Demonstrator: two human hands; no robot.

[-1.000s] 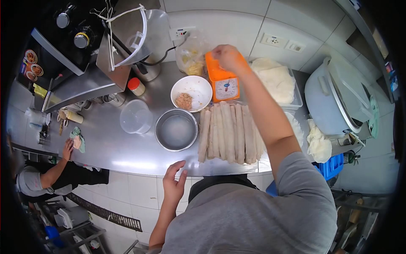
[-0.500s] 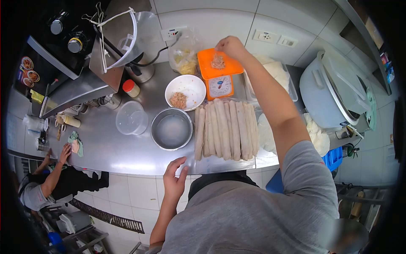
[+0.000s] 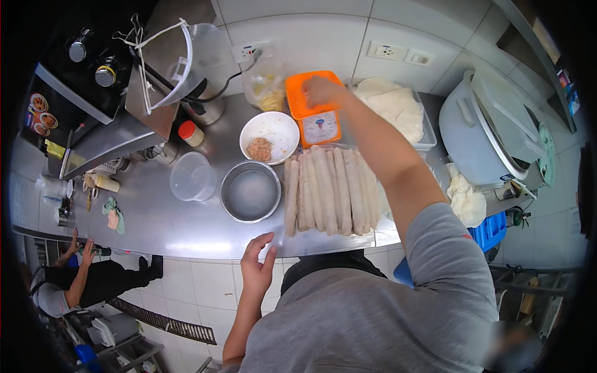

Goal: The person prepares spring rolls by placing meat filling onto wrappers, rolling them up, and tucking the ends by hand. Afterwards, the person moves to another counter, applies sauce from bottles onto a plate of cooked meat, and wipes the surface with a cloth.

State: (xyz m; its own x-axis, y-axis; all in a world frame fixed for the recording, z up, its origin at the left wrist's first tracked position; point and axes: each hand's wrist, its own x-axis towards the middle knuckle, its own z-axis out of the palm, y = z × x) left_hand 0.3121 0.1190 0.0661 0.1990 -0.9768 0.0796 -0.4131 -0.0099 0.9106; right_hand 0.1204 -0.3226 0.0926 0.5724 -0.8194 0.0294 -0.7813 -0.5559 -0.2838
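My right hand (image 3: 324, 93) is over the orange tray (image 3: 303, 112) of a kitchen scale (image 3: 319, 128). It is smeared by motion and mostly covers the small heap of pinkish filling there, so its grip is unclear. Near the counter's front edge hovers my left hand (image 3: 257, 264), empty, thumb and fingers apart. Long pale wrapped rolls (image 3: 326, 189) lie side by side in front of the scale. A white bowl (image 3: 285, 127) to the scale's left contains a lump of filling (image 3: 259, 149). Closer to me stands a metal bowl (image 3: 250, 191) of cloudy liquid.
A clear plastic tub (image 3: 193, 176) and a red-lidded jar (image 3: 190, 133) stand left. Behind are a plastic bag (image 3: 266, 90) and stacked wrappers (image 3: 392, 109) in a tray. A large lidded container (image 3: 476, 137) is at right. Another person (image 3: 62, 283) is at far left.
My right hand has moved down onto the filling on the scale tray, hiding most of it. My left hand stays put. The other person's hand has left the cloth on the counter.
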